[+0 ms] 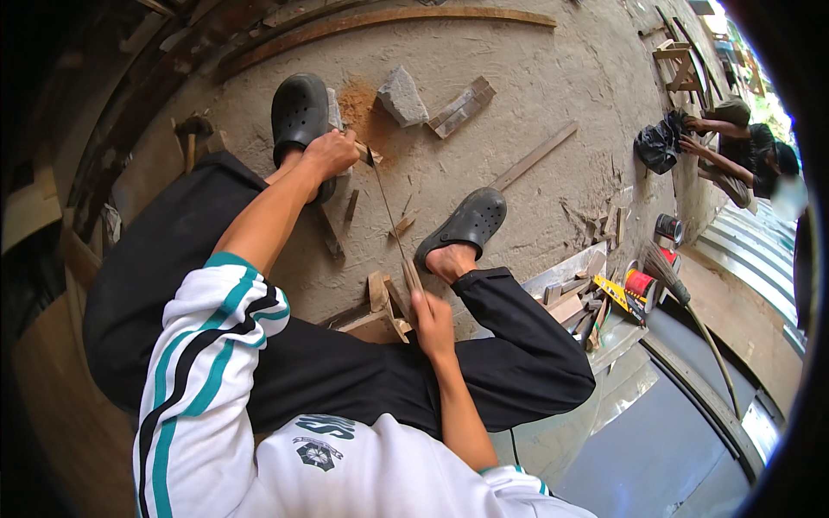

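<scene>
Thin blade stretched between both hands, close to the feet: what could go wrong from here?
1. The thin blade runs from the left hand to the right hand, beside the foot in the right clog; a slip might cut the foot.
2. Wood offcuts lie loose under the right hand, so the footing may shift.

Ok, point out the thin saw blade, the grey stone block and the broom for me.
thin saw blade [390, 216], head view, middle of the blade between the two hands.
grey stone block [401, 97], head view, its top face.
broom [663, 266], head view, the bristle head.
</scene>
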A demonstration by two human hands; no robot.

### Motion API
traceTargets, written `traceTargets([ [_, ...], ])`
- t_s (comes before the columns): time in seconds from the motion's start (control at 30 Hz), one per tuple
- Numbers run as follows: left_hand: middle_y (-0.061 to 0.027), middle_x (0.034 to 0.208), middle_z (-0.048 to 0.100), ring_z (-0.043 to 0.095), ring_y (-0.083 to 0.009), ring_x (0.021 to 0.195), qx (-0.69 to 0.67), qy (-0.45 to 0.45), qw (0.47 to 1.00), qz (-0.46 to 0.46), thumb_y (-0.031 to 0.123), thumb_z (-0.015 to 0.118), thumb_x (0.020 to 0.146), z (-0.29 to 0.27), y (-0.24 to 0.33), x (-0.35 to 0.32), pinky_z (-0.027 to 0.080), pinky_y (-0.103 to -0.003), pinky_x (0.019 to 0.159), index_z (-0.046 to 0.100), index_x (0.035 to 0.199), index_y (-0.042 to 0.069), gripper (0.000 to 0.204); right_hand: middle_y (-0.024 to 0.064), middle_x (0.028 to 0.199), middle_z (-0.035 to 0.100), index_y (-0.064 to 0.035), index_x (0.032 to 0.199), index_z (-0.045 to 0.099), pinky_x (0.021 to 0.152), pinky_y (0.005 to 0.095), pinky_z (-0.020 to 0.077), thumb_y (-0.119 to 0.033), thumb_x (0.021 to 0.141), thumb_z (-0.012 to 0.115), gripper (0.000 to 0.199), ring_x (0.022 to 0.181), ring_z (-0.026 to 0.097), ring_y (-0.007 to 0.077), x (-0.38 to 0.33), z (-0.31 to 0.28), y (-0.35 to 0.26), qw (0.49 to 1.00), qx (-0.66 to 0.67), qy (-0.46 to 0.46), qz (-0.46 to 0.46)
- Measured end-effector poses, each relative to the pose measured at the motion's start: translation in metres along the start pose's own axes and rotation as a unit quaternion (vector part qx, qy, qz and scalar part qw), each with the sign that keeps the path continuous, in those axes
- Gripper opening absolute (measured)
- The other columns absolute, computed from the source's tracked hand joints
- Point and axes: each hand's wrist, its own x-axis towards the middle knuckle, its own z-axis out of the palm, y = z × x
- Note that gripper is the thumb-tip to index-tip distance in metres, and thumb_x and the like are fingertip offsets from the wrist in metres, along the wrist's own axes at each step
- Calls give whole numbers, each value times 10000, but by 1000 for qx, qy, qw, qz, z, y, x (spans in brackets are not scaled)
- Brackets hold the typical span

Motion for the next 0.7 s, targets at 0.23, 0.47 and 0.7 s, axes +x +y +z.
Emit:
traceTargets([
  [0.23,-191,953,630,691,-326,844,12,-32,999,11,112,575,818,-6,8,10,562,-385,761,720,800,2,183,-19,562,420,-31,653,469,476,289,288,-320,996,507,451,508,361,82,101,32,-4,998,66,-10,11],
  [0.47,-195,941,628,691,-350,847,11,-20,1000,2,102,583,805,2,-1,-1,571,-383,705,716,763,-11,179,6,555,413,-21,651,463,490,297,296,-292,994,493,439,532,377,87,-17,3,-28,999,32,4,34],
  [0.7,-194,914,629,689,-343,861,7,5,1000,12,109,581,809,5,4,14,567,-387,714,710,760,-2,178,143,564,460,39,703,513,539,392,362,-322,981,492,456,522,418,196,87,33,11,999,29,3,24],
])
